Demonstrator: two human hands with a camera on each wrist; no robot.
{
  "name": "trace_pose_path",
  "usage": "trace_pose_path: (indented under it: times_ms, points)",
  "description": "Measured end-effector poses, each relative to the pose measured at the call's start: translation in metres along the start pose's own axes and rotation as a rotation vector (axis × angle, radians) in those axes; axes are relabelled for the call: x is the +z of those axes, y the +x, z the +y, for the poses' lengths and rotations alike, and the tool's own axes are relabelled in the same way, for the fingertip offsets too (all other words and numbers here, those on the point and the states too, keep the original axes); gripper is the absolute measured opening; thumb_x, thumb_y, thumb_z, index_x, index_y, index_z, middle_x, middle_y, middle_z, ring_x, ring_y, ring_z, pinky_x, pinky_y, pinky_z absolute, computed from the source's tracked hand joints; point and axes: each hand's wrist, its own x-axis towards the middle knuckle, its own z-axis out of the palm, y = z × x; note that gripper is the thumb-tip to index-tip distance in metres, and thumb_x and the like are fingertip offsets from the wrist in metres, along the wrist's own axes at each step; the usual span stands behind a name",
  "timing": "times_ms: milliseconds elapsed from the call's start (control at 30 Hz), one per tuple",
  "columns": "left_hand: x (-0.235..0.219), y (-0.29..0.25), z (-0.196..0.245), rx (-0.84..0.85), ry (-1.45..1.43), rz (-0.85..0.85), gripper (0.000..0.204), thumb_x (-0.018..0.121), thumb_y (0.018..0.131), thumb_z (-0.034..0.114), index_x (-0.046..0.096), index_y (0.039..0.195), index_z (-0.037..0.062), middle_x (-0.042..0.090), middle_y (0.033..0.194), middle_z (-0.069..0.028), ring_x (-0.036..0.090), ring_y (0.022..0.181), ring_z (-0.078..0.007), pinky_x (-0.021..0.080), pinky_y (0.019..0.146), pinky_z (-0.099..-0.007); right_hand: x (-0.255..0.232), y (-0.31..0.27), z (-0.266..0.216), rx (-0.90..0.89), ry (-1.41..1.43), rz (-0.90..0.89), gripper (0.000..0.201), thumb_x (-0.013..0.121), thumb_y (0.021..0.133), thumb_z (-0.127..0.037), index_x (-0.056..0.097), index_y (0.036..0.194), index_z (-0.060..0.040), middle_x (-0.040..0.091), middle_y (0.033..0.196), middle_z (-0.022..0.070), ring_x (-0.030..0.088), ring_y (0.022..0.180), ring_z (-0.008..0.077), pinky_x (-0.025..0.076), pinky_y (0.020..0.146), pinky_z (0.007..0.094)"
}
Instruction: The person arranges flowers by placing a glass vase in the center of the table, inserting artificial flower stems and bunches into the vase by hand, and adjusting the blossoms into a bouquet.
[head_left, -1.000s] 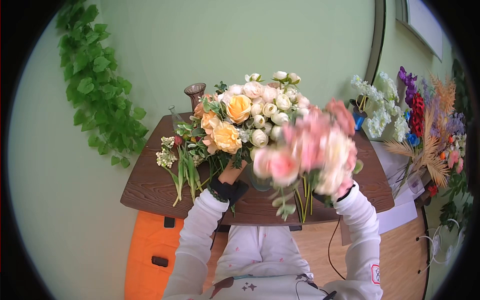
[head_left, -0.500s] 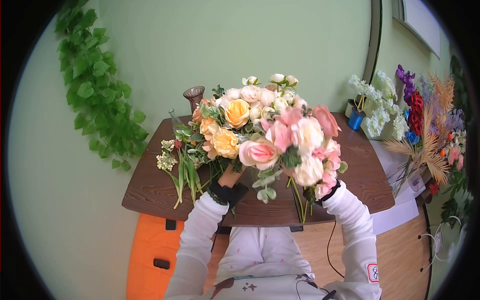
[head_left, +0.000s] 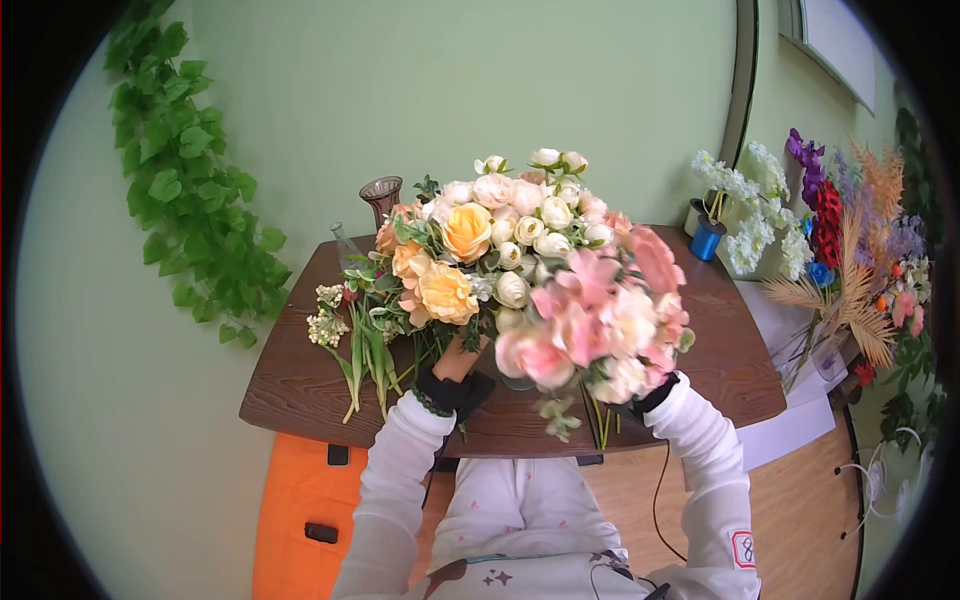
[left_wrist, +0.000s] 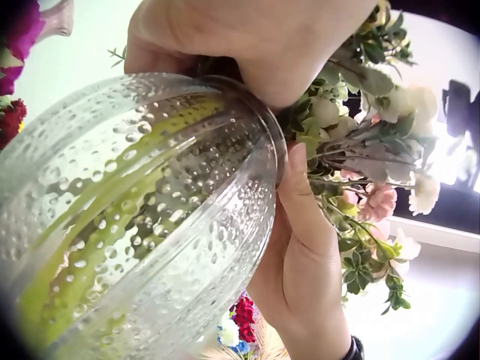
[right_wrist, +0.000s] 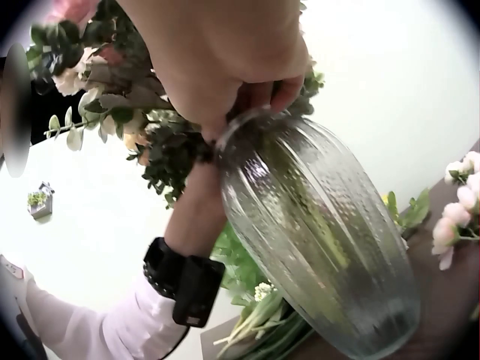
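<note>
Both hands meet at the mouth of a clear ribbed glass vase point(right_wrist: 322, 232), which has green stems point(left_wrist: 97, 277) inside. My left hand point(head_left: 458, 358) grips the flower stems at the rim, below orange roses point(head_left: 448, 292) and white roses point(head_left: 530, 235). In the right wrist view my right hand point(right_wrist: 225, 52) curls its fingers round stems at the same rim. Its thumb lies against the rim's edge in the left wrist view. Large pink roses point(head_left: 585, 330) hang over the right hand and hide most of it in the head view.
Green-stemmed sprigs point(head_left: 368, 355) and white berry sprays point(head_left: 328, 320) lie at the table's left. A brown glass vase point(head_left: 380, 195) and a small clear bottle point(head_left: 345, 245) stand behind. A blue ribbon spool point(head_left: 708, 240) is at the back right, near more flowers point(head_left: 830, 220).
The pink roses have come left and down against the white ones, with my right hand moving inward beneath them. My left hand stays at about the same spot.
</note>
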Motion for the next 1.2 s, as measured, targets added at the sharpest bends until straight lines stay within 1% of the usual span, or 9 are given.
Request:
trace_pose_path:
  times_ms: [300, 333, 367, 400, 500, 567, 700, 1000, 1200]
  points:
    - [0.007, 0.000, 0.014, 0.082, 0.106, -0.001, 0.041, 0.054, 0.087, 0.017, 0.042, 0.124, 0.0026, 0.048, 0.122, -0.0072, 0.046, 0.112, -0.0160, 0.039, 0.091, -0.0259, -0.002, -0.003, 0.020, 0.006, -0.109, -0.029, 0.033, 0.051, 0.084, -0.019, 0.051, 0.113, -0.0031, 0.057, 0.106, 0.0137, 0.057, 0.087, 0.0255, 0.047, 0.075, 0.0352]
    - [0.046, 0.089, 0.036, 0.089, 0.115, 0.000, 0.041, 0.053, 0.087, 0.017, 0.042, 0.124, 0.0027, 0.048, 0.122, -0.0071, 0.046, 0.112, -0.0159, 0.039, 0.091, -0.0258, 0.002, 0.002, 0.023, 0.010, -0.122, -0.033, 0.033, 0.051, 0.084, -0.019, 0.051, 0.113, -0.0030, 0.057, 0.106, 0.0136, 0.057, 0.087, 0.0254, 0.047, 0.075, 0.0352]
    - [0.045, 0.087, 0.035, 0.095, 0.124, 0.002, 0.041, 0.053, 0.087, 0.017, 0.042, 0.124, 0.0028, 0.047, 0.122, -0.0070, 0.045, 0.112, -0.0158, 0.039, 0.091, -0.0258, -0.005, -0.005, 0.025, 0.016, -0.136, -0.038, 0.033, 0.051, 0.084, -0.019, 0.051, 0.113, -0.0030, 0.057, 0.106, 0.0136, 0.057, 0.087, 0.0253, 0.046, 0.076, 0.0352]
    - [0.012, 0.008, 0.017, 0.099, 0.131, 0.003, 0.041, 0.053, 0.087, 0.017, 0.042, 0.124, 0.0029, 0.047, 0.123, -0.0070, 0.045, 0.112, -0.0157, 0.039, 0.091, -0.0258, -0.005, -0.009, 0.027, 0.023, -0.149, -0.042, 0.033, 0.051, 0.084, -0.019, 0.051, 0.113, -0.0029, 0.057, 0.106, 0.0135, 0.057, 0.088, 0.0252, 0.046, 0.076, 0.0351]
    - [0.031, 0.053, 0.025, 0.109, 0.151, 0.001, 0.040, 0.052, 0.088, 0.018, 0.042, 0.124, 0.0032, 0.047, 0.123, -0.0068, 0.045, 0.113, -0.0154, 0.040, 0.091, -0.0258, -0.011, 0.000, 0.034, 0.046, -0.194, -0.049, 0.033, 0.052, 0.085, -0.019, 0.051, 0.113, -0.0028, 0.057, 0.106, 0.0134, 0.057, 0.088, 0.0249, 0.046, 0.076, 0.0350]
    - [0.016, 0.005, 0.020, 0.119, 0.166, 0.000, 0.040, 0.051, 0.088, 0.019, 0.042, 0.124, 0.0034, 0.046, 0.124, -0.0067, 0.045, 0.113, -0.0152, 0.040, 0.091, -0.0258, -0.015, -0.001, 0.039, 0.059, -0.223, -0.055, 0.032, 0.052, 0.085, -0.018, 0.051, 0.113, -0.0027, 0.057, 0.106, 0.0133, 0.057, 0.089, 0.0247, 0.046, 0.077, 0.0349]
    - [0.037, 0.042, 0.031, 0.153, 0.207, 0.001, 0.040, 0.050, 0.089, 0.020, 0.042, 0.124, 0.0038, 0.046, 0.125, -0.0064, 0.044, 0.113, -0.0148, 0.040, 0.091, -0.0257, -0.018, -0.003, 0.048, 0.068, -0.274, -0.072, 0.032, 0.052, 0.085, -0.018, 0.051, 0.113, -0.0024, 0.057, 0.106, 0.0131, 0.057, 0.089, 0.0244, 0.046, 0.077, 0.0347]
    - [0.015, -0.026, 0.036, 0.262, 0.306, 0.002, 0.039, 0.048, 0.090, 0.022, 0.042, 0.124, 0.0047, 0.044, 0.127, -0.0059, 0.043, 0.115, -0.0139, 0.041, 0.091, -0.0257, -0.009, 0.019, 0.067, 0.055, -0.395, -0.116, 0.031, 0.053, 0.085, -0.017, 0.051, 0.112, -0.0020, 0.058, 0.106, 0.0126, 0.057, 0.091, 0.0235, 0.046, 0.079, 0.0343]
    - [0.012, -0.010, 0.052, 0.335, 0.372, 0.011, 0.039, 0.046, 0.091, 0.024, 0.042, 0.124, 0.0053, 0.043, 0.129, -0.0055, 0.043, 0.116, -0.0133, 0.041, 0.091, -0.0256, -0.010, 0.033, 0.077, 0.047, -0.475, -0.153, 0.030, 0.053, 0.085, -0.016, 0.051, 0.112, -0.0017, 0.058, 0.106, 0.0122, 0.057, 0.092, 0.0230, 0.046, 0.080, 0.0340]
